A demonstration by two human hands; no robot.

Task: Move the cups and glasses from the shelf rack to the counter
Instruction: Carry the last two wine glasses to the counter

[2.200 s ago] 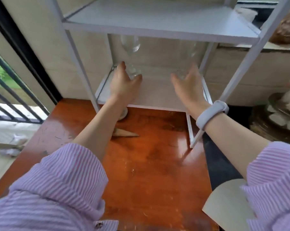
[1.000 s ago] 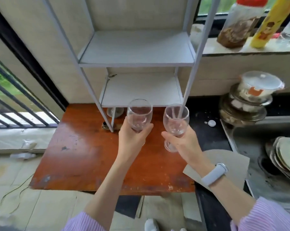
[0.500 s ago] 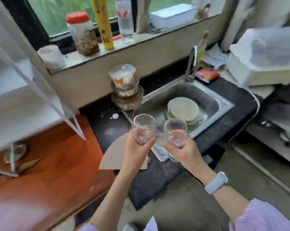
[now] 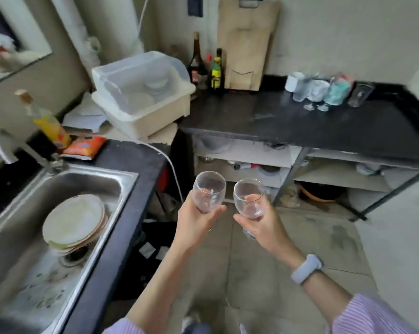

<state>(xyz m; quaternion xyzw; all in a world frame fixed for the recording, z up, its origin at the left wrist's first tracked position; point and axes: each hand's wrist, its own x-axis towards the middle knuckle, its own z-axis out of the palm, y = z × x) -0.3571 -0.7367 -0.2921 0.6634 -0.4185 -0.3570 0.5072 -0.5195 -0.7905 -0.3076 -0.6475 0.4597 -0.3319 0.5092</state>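
A: Since each hand has a glass of its own, how are they held?

B: The left hand [image 4: 196,219] wraps its fingers and thumb round the lower bowl of the left wine glass [image 4: 209,192], and the right hand [image 4: 261,224] cups the right wine glass [image 4: 248,197] the same way — bowl in the palm, rim up. Its foot shows just below the fingers. I judge that grip is chosen because a stem alone would let the glass swing while walking.

A: They look close together.

B: Near, but apart; the rims do not touch. Both are carried upright over the tiled floor, well short of any surface. Keeping a gap seems sensible, since thin glass chips on contact.

A: And where are they headed?

B: Most likely the black counter [image 4: 288,121] ahead. At its far right corner stands a cluster of cups and glasses [image 4: 324,90], pushed back toward the wall, which leaves the front of the top bare for more. The picture is blurred there, so I cannot count them.

A: What else is around?

B: To the left, a steel sink [image 4: 59,182] holds a stack of plates [image 4: 74,219], with the tap [image 4: 15,145] behind it. Beyond, a lidded plastic dish box [image 4: 141,92], then bottles [image 4: 205,66] and a wooden cutting board [image 4: 247,44] leaning on the wall — all clear of the landing spot.
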